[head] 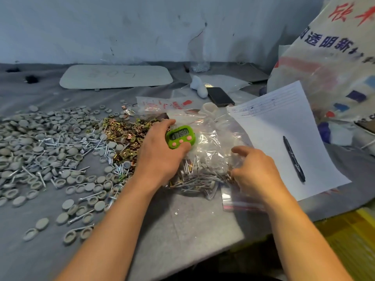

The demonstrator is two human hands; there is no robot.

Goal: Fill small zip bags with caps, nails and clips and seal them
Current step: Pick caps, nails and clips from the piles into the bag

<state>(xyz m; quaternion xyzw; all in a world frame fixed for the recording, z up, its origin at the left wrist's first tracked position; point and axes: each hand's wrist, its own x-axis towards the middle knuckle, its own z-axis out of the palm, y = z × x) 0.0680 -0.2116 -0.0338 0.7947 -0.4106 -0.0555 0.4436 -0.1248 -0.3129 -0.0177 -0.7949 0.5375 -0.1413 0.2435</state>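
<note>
The left hand (pixel 160 151) grasps a green digital timer (pixel 180 136). The fingers curl over its top edge and the thumb lies along its lower edge, by the pink buttons. The display faces up; its digits are too blurred to read. The timer sits over the left part of a heap of filled zip bags (pixel 205 159).

The right hand (pixel 255 169) holds nothing. Its fingers are loosely bent and spread above the right part of the same heap. Whether the fingertips touch the plastic cannot be told.

The filled zip bags lie at the centre of the grey-covered table (pixel 182 224), between the two hands. Nails and grey caps show through the clear plastic. A flat stack of empty zip bags (pixel 241 203) with a red seal strip lies just beside the heap, partly under the right wrist.

Loose stock lies to the left of the heap:
- Grey round caps (pixel 40 149) are spread widely over the left side of the table.
- Silver nails (pixel 67 146) are mixed among the caps.
- Brass-coloured clips (pixel 125 134) form a pile touching the left hand's far side.

A lined sheet of paper (pixel 269 126) lies to the right of the heap, with a black pen (pixel 294 159) on it. A printed woven sack (pixel 334 67) stands behind the sheet. A pale flat board (pixel 115 76) lies near the wall.
</note>
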